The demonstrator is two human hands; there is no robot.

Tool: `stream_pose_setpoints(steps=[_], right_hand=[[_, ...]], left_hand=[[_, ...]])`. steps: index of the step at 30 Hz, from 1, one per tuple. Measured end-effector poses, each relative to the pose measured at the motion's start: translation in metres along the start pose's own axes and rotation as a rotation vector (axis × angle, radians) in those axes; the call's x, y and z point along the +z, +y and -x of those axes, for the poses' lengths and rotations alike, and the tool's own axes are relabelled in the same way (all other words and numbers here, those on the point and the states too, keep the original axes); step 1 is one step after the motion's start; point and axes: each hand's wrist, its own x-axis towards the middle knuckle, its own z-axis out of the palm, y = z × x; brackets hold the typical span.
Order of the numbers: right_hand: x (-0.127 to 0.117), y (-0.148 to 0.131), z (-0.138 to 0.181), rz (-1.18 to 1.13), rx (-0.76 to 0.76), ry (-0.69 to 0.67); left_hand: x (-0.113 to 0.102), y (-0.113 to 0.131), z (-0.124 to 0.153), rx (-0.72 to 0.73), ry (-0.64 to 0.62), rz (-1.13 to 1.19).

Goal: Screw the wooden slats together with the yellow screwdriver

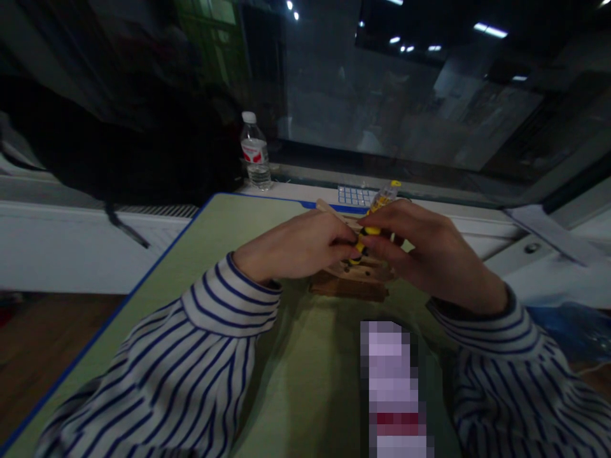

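Observation:
My left hand [305, 245] reaches in from the left, its fingers closed at the lower end of a slim yellow-and-black object [361, 247]. From the right, my right hand [420, 248] pinches the same object higher up between thumb and fingers. A clear part with yellow inside and a yellow tip [395, 184] rises behind the right fingers; I cannot tell whether it joins the pinched piece. Directly under both hands stands a brown wooden model [351, 289] on a flat base, with small dark holes or dots. My hands hide much of it.
The pale green tabletop [272, 381] has a blue edge. A pixelated upright patch [394, 381] lies near me. On the sill are a water bottle [256, 156] and a blue-and-white grid sheet [356, 194]. A dark bag [157, 140] sits left; a window is behind.

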Motion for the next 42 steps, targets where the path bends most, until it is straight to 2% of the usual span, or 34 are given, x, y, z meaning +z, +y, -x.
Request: stream_pose_setpoints(steps=[8, 19, 36, 42], right_hand=[[0.0, -0.0006, -0.0016, -0.04, -0.009, -0.009], [0.0017, -0.0024, -0.001, -0.099, -0.033, -0.008], [0.0006, -0.0018, 0.0005, -0.032, -0.004, -0.008], [0.0006, -0.0005, 0.0006, 0.018, -0.013, -0.008]], left_hand=[[-0.0041, 0.0026, -0.0001, -0.04, 0.058, -0.011], [-0.0026, -0.0013, -0.0006, 0.002, 0.032, 0.03], [-0.0011, 0.0011, 0.0009, -0.01, -0.042, 0.107], [-0.0029, 0.0023, 0.0015, -0.025, -0.021, 0.069]])
